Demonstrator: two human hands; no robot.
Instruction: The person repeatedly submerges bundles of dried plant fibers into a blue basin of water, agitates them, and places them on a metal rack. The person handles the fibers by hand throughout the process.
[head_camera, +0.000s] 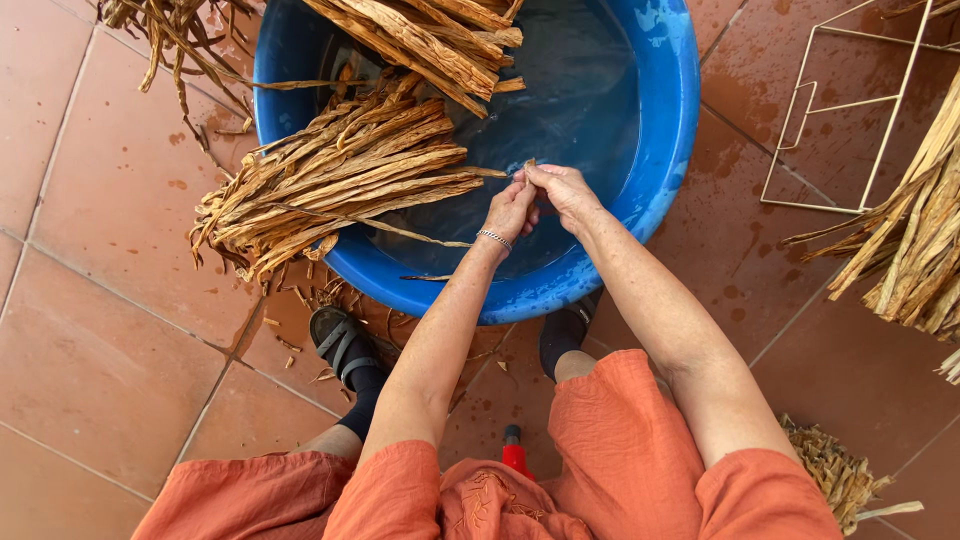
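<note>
Both hands, left hand (510, 208) and right hand (563, 190), pinch the end of one strip (527, 166) over the tub (668, 120), seemingly mid-split; the bundle (335, 180) lies just left, and pulling apart likely needs even tension.

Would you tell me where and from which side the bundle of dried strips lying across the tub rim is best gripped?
Probably around the middle of the bundle, coming from above. The strips lie flat and parallel across the left rim of the blue tub, ends fanning out over the floor, so the compact middle gathers them best. Both the left hand and right hand are nearby, pinching one strip.
</note>
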